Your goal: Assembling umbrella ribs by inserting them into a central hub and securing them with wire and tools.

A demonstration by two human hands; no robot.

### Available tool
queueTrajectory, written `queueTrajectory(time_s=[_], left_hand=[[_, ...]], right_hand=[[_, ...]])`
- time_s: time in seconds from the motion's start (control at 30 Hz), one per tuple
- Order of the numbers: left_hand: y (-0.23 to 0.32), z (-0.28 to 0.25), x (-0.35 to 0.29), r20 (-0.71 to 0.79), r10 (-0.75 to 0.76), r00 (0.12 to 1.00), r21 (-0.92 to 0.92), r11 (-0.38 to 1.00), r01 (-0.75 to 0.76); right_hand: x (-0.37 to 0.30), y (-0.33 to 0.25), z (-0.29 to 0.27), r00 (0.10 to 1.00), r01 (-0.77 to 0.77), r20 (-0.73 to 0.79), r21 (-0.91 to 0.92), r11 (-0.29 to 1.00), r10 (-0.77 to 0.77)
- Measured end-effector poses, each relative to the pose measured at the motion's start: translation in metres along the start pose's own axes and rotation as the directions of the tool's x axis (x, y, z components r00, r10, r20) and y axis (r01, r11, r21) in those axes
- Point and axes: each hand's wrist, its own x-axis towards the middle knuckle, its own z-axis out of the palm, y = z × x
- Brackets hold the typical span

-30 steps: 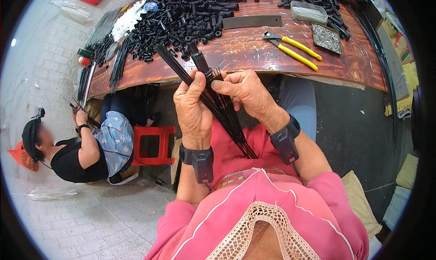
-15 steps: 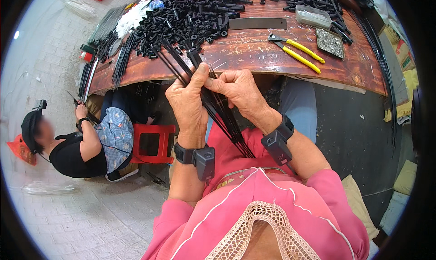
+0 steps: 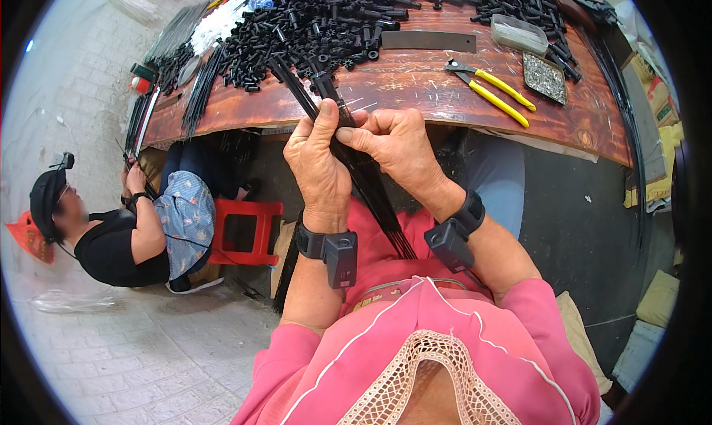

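Note:
My left hand [image 3: 319,169] is closed around a bundle of thin black rods [image 3: 380,206], its thumb pointing up along them. The rods run slantwise from above my fingers down to my lap. Their upper ends fan out over the table edge, and a thicker black tubular piece [image 3: 324,86] stands up among them. Right beside it, my right hand [image 3: 400,154] has its fingers curled and its thumb pressed against the same bundle. What lies under those right fingertips is partly hidden.
A heap of black tubular parts [image 3: 297,32] covers the back of the wooden table [image 3: 415,91]. Yellow-handled pliers [image 3: 497,99], a flat metal strip [image 3: 429,41], a clear box [image 3: 519,34] and a tray of small bits [image 3: 544,78] lie rightward. Another person [image 3: 119,239] sits at left near a red stool [image 3: 245,232].
Both hands stay on the bundle and sit slightly farther right in the picture. The rods' upper ends look closer together. The whole view has shifted a little.

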Motion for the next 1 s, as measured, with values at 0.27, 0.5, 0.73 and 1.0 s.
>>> queueTrajectory(time_s=[0.27,0.5,0.73,1.0], left_hand=[[0.005,-0.001,-0.005,0.081,-0.026,0.996,-0.048,0.998,0.03],[0.011,0.007,-0.004,0.07,-0.02,0.997,0.015,1.0,0.019],[0.006,-0.002,-0.002,0.093,0.007,0.996,-0.032,0.999,-0.004],[0.006,-0.015,0.009,0.186,-0.133,0.973,-0.081,0.985,0.15]], right_hand=[[0.005,-0.003,-0.011,0.916,-0.399,0.193,0.327,0.857,0.353],[0.01,-0.001,-0.012,0.901,-0.432,0.207,0.346,0.833,0.381],[0.012,-0.017,-0.003,0.926,-0.367,0.178,0.232,0.901,0.332],[0.013,-0.007,-0.007,0.927,-0.343,0.207,0.134,0.93,0.313]])
